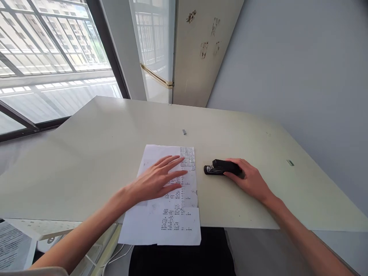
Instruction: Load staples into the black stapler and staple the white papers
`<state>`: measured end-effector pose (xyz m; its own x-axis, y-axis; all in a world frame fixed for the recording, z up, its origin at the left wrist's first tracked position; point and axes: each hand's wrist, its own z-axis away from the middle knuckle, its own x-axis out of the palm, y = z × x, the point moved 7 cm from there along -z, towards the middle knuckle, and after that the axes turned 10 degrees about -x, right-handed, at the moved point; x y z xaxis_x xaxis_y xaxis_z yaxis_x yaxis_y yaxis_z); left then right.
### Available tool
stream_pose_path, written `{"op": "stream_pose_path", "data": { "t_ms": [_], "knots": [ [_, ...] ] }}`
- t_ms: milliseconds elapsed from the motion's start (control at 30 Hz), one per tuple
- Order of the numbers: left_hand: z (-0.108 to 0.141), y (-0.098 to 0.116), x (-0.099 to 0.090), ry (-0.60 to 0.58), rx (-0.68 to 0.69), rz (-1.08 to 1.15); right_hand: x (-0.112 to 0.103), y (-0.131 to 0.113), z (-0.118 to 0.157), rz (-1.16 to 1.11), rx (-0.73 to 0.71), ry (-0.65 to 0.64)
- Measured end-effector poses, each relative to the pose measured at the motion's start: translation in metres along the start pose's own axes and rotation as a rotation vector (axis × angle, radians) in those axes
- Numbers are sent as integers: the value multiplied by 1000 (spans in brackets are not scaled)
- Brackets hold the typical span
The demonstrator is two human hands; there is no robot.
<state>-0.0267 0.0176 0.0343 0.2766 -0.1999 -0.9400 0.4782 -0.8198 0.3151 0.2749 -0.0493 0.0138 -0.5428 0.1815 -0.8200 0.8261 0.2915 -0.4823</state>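
Note:
A printed sheet of paper (138, 226) lies on the table, its near end hanging past the front edge. It may be more than one sheet; I cannot tell. My left hand (158, 178) rests flat on it with fingers spread. To the right of the paper, a black stapler (220, 167) sits on the tabletop, its jaw pointing left toward the paper with a gap between them. My right hand (248, 178) grips the stapler's rear end, thumb on the near side. Part of the printed text is hidden under my left hand.
The white table (94, 153) stretches away toward a fridge (195, 57) and a grey wall (296, 57). A small strip of staples (184, 132) lies beyond the paper. Another small greenish strip (290, 163) is at the right. An open drawer (43, 228) is below left.

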Motion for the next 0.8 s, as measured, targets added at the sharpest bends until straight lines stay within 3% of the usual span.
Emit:
{"op": "stream_pose_path", "data": {
  "t_ms": [133, 267, 367, 567, 800],
  "knots": [
    [14, -26, -5, -62, -202, -4, 3, 17, -12, -176, 52, -25],
    [23, -66, -4, -111, -357, -43, 9, 28, -37, -294, 72, -29],
    [22, -92, -8, -95, -430, -66, 12, 34, -53, -355, 76, -17],
    [8, -112, -34, 142, -467, -82, 13, 40, -61, -385, 63, 45],
    [17, -137, -49, 403, -736, -139, 12, 43, -60, -346, 52, 51]
  ]
}}
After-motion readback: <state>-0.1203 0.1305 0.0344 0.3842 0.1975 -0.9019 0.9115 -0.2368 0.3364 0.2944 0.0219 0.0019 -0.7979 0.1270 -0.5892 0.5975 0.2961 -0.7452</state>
